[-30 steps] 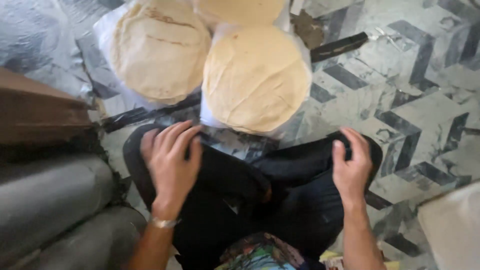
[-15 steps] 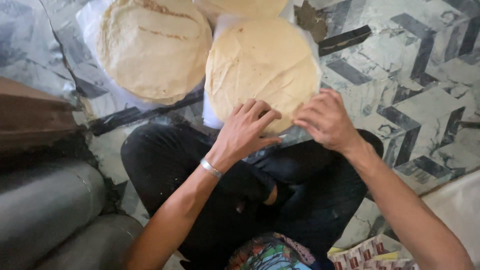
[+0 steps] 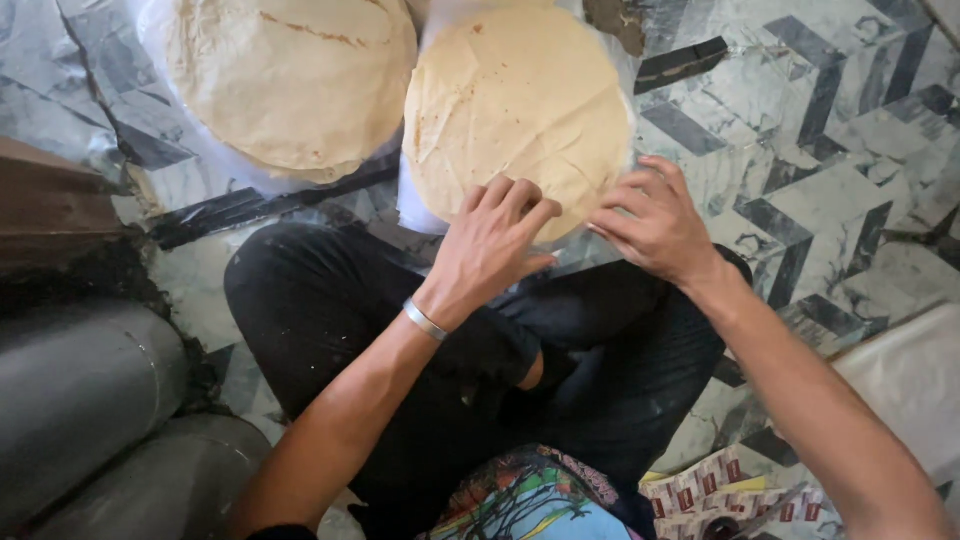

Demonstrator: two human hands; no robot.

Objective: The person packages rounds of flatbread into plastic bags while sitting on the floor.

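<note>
- The person sits cross-legged in black trousers (image 3: 420, 340) on a marble floor with a grey chevron pattern (image 3: 820, 180); the floor is open to the right of the hands, while two grey cylinder-shaped cushions (image 3: 90, 440) and a dark brown wooden edge (image 3: 60, 210) close the left side.
- The near stack of round, pale yellow thin flatbreads (image 3: 510, 100) lies on a clear plastic sheet just in front of the knees; its near edge reaches the trousers.
- The left hand (image 3: 490, 250), with a silver metal bangle (image 3: 425, 320) at the wrist, rests its spread fingers on the near rim of this stack; it grips nothing.
- The right hand (image 3: 655, 225) is at the right rim of the stack, fingers bent loosely; whether it pinches the bread or the plastic I cannot tell.
- The top bread is smooth, with soft folds and small brown marks.
- A second similar stack of flatbreads with brown scorch lines (image 3: 290, 80) lies just to the left, close but apart.
- A white and red patterned paper package (image 3: 705, 490) lies by the right thigh, at the bottom edge.
</note>
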